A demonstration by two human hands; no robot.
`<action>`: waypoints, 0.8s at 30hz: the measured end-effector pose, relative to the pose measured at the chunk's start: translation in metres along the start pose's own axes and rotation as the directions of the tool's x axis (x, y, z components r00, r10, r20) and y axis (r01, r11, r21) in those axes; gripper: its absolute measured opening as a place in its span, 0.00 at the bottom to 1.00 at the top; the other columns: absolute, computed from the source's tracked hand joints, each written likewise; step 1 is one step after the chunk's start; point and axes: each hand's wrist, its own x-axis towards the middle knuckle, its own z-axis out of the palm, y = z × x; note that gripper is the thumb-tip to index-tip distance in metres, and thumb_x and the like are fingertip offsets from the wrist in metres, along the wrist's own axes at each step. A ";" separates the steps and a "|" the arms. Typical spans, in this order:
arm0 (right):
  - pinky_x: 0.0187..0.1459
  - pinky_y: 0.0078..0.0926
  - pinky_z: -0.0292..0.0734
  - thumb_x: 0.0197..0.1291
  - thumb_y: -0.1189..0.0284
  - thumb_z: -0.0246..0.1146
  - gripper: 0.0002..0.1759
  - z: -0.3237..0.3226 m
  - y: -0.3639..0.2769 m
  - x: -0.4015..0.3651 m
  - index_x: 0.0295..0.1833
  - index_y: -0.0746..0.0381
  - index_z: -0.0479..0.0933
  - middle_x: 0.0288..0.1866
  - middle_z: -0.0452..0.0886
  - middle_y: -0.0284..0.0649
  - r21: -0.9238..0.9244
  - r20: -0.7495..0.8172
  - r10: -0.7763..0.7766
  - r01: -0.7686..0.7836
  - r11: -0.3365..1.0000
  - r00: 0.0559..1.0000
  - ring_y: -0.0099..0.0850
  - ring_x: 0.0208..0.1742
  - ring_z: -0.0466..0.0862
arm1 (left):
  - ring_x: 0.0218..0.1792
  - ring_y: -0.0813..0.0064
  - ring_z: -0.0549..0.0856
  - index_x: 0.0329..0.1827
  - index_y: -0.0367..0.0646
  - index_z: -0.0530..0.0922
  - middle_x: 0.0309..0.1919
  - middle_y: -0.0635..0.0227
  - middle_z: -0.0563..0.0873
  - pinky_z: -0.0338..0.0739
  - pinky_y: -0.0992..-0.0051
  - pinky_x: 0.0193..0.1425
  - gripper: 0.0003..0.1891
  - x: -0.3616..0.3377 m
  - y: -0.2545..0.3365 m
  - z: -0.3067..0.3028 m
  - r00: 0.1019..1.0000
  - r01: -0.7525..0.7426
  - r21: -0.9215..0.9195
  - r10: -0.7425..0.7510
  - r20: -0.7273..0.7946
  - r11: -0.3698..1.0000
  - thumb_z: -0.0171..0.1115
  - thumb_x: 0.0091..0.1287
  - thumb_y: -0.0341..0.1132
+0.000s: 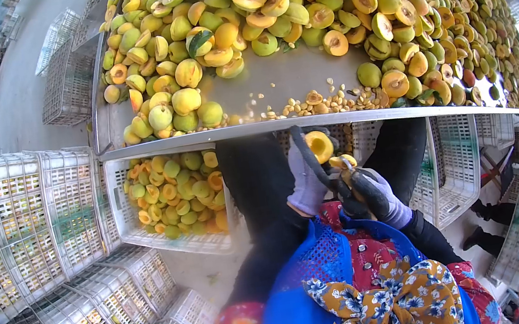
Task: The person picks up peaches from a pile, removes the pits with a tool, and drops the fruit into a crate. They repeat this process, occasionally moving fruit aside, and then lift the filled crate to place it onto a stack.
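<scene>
My left hand (308,178), in a lavender glove with dark coated fingers, grips a yellow peach half (320,147) in front of the table edge. The hollowed cut face of that half is turned up toward me. Close beside it, my right hand (370,194) in a matching glove is closed round a small metal tool (348,164), most of which the fingers hide. A yellow peach piece (340,162) shows at the tool's tip. Both hands are over my lap, just below the metal table (274,80).
Halved and whole peaches (257,3) are heaped across the table, with loose pits (317,102) along its near edge. Below on the left, a white crate (171,240) holds peach halves (174,190). Stacked crates (22,222) stand at the left, and another crate (456,167) at the right.
</scene>
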 end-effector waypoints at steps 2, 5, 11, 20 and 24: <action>0.21 0.17 0.62 0.71 0.51 0.57 0.23 -0.006 -0.002 -0.003 0.41 0.63 0.73 0.23 0.70 0.32 0.003 -0.012 -0.049 0.049 0.999 0.999 0.20 0.19 0.69 | 0.30 0.75 0.84 0.51 0.41 0.76 0.29 0.67 0.83 0.80 0.81 0.33 0.26 -0.001 0.011 -0.019 0.994 -0.104 0.140 0.098 0.055 0.985 0.43 0.78 0.58; 0.15 0.18 0.60 0.72 0.52 0.56 0.22 -0.005 -0.020 0.005 0.43 0.63 0.73 0.20 0.70 0.32 -0.043 -0.118 0.039 -0.044 0.998 0.992 0.20 0.15 0.68 | 0.30 0.76 0.83 0.52 0.43 0.76 0.32 0.67 0.84 0.77 0.81 0.29 0.24 -0.002 0.022 -0.041 0.988 0.150 -0.107 -0.145 0.046 0.983 0.45 0.78 0.57; 0.13 0.19 0.61 0.74 0.61 0.55 0.26 -0.018 -0.008 0.018 0.74 0.55 0.62 0.20 0.70 0.36 0.002 -0.200 0.091 -0.092 0.996 0.976 0.23 0.13 0.68 | 0.45 0.80 0.79 0.55 0.41 0.77 0.46 0.70 0.78 0.79 0.77 0.44 0.18 -0.014 0.045 -0.153 0.864 -0.298 0.539 0.464 -0.199 0.787 0.47 0.79 0.46; 0.14 0.17 0.60 0.74 0.63 0.56 0.14 -0.028 0.020 0.036 0.57 0.59 0.72 0.20 0.71 0.32 -0.089 -0.369 0.050 -0.089 0.992 0.928 0.20 0.12 0.66 | 0.68 0.42 0.67 0.65 0.56 0.75 0.69 0.55 0.68 0.56 0.33 0.68 0.31 0.034 0.026 -0.305 0.891 0.172 0.868 0.449 0.063 -0.465 0.68 0.56 0.52; 0.17 0.16 0.60 0.73 0.63 0.57 0.12 -0.015 0.022 0.034 0.49 0.61 0.73 0.19 0.69 0.29 -0.095 -0.435 0.004 -0.050 0.994 0.900 0.19 0.15 0.68 | 0.72 0.43 0.63 0.66 0.59 0.74 0.72 0.58 0.66 0.49 0.23 0.68 0.33 0.038 0.064 -0.315 0.963 0.090 0.886 0.267 0.039 -0.455 0.68 0.56 0.53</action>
